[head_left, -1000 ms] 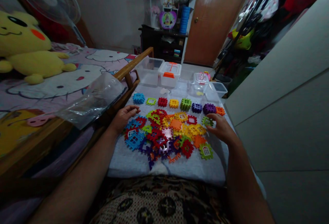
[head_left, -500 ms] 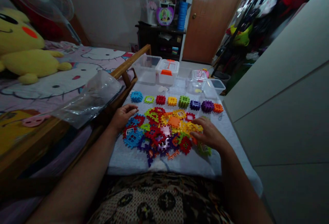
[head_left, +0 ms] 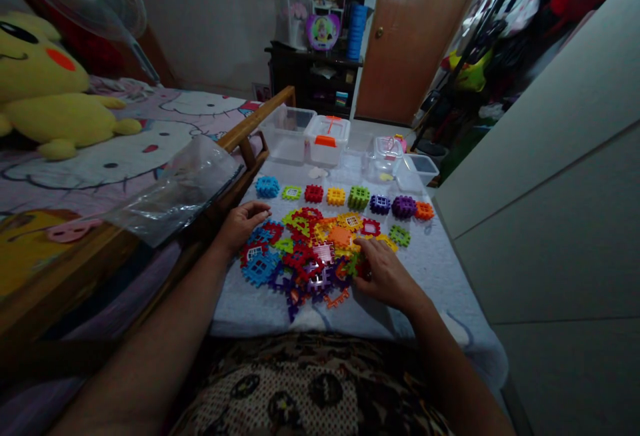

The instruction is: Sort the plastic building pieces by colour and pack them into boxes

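Observation:
A heap of colourful plastic interlocking blocks point(head_left: 303, 256), flat with notched edges, lies in front of me. My left hand point(head_left: 245, 226) rests at its left edge beside blue and red blocks, fingers loosely stretched and nothing visible in them. Over the heap's right side reaches my right hand point(head_left: 385, 273), thumb and fingers apart around a green block point(head_left: 354, 264) and a red one, partly hidden by the hand. A single green block point(head_left: 400, 236) lies just beyond this hand. Behind the heap stands a row of stacks sorted by colour, including a blue stack point(head_left: 267, 187) and a purple stack point(head_left: 404, 207).
Clear plastic bins point(head_left: 287, 139) and a lidded box with an orange latch point(head_left: 326, 141) stand at the table's far end. To the left, a wooden bed rail point(head_left: 257, 119) carries a clear plastic bag point(head_left: 175, 189). A white cabinet point(head_left: 560, 223) borders the right side.
My right hand has moved left and nearer to me, off the yellow blocks. The green block beyond it now shows fully, and the one formerly under my wrist is gone from there. My left hand stays put.

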The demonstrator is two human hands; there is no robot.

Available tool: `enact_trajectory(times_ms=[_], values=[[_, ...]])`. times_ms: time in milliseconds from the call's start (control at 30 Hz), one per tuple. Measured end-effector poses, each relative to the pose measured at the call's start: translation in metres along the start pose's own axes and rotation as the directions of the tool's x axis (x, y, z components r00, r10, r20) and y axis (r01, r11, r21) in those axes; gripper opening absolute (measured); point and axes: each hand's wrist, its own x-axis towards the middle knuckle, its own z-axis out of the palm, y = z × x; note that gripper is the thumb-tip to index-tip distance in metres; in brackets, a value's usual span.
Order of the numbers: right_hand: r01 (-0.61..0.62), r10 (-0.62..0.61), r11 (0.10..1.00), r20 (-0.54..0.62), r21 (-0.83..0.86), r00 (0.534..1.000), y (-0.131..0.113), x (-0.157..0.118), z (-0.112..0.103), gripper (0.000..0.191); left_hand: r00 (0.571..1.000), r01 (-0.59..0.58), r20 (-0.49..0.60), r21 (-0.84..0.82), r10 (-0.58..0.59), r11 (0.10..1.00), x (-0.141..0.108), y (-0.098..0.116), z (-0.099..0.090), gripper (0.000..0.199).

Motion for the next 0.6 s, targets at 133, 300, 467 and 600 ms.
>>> enact_trajectory(times_ms=[133, 300, 467, 600], values=[[0.0, 0.009, 0.995, -0.087, 0.102, 0.996, -0.002, 0.007, -0.004, 0.059, 1.0, 0.004, 0.013, 0.002, -0.004, 1.0, 0.001, -0.003, -0.001, 0.04], [-0.057, 0.118, 0.955, -0.198, 0.29, 0.973, 0.011, 0.015, -0.013, 0.061, 1.0, 0.01, 0.024, 0.001, -0.01, 1.0, 0.003, -0.008, -0.002, 0.041], [-0.209, 0.316, 0.921, -0.315, 0.329, 0.895, 0.058, 0.002, -0.026, 0.06, 0.999, 0.007, 0.033, 0.003, -0.007, 1.0, 0.005, -0.011, -0.003, 0.046], [-0.366, 0.435, 0.898, -0.355, 0.246, 0.828, 0.094, -0.008, -0.038, 0.061, 0.999, 0.012, 0.029, 0.018, -0.013, 1.0, 0.006, -0.012, -0.003, 0.047]])
